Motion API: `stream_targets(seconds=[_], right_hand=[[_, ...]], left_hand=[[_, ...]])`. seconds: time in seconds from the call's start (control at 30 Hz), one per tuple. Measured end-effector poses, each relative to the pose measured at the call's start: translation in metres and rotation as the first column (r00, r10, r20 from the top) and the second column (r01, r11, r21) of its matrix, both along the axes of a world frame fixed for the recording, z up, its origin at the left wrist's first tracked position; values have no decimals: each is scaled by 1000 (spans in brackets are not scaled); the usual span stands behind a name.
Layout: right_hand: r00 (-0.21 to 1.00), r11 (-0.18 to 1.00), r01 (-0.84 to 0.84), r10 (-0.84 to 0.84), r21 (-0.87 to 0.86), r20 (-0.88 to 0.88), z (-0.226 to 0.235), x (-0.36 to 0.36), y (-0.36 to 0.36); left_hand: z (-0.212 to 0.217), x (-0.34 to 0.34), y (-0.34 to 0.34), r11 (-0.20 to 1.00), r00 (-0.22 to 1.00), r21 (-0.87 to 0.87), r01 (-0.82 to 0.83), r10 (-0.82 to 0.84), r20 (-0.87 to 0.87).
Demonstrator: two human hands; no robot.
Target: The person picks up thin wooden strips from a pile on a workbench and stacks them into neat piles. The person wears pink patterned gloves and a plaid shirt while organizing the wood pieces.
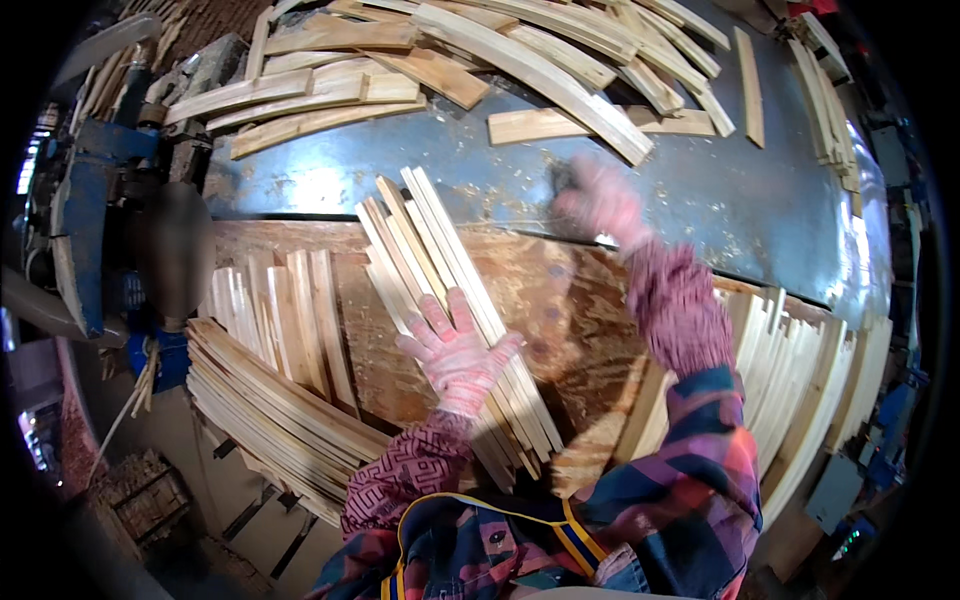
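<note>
My left hand (461, 362), in a pinkish-white knit glove, lies flat with fingers spread on a loose bundle of narrow wooden strips (437, 232). The strips rest slantwise on a brown plywood board (545, 300), their far ends uneven and reaching over the blue metal table (400, 180). My right hand (600, 203), gloved alike, is beyond the board at the table's near side. Motion smears its fingers, and a dark patch beside them is too blurred to name, so its grip cannot be made out.
Wooden slats (540, 70) are heaped across the table's far side. Stacked strips stand left (280, 400) and right (790, 370) of the board. Blue machinery (85, 220) with a blurred dark round part (175, 255) is at the left. Wood chips dot the metal.
</note>
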State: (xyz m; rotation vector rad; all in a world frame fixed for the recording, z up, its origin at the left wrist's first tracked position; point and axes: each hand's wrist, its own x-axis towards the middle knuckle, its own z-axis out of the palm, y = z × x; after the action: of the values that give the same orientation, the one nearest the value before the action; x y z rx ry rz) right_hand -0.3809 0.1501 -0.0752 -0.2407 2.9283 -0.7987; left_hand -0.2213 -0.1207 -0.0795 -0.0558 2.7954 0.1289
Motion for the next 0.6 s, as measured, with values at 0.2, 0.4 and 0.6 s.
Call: stream_targets(seconds=[0.2, 0.4, 0.6], right_hand=[[941, 917, 189, -271, 351, 201, -4, -70, 52], [714, 778, -64, 474, -625, 516, -38, 167, -10], [995, 994, -39, 29, 102, 92, -15, -19, -1]], left_hand=[[13, -10, 12, 1000, 994, 11, -6, 4, 108], [-12, -5, 1, 989, 998, 129, -68, 69, -2], [1, -7, 6, 999, 999, 20, -40, 40, 26]])
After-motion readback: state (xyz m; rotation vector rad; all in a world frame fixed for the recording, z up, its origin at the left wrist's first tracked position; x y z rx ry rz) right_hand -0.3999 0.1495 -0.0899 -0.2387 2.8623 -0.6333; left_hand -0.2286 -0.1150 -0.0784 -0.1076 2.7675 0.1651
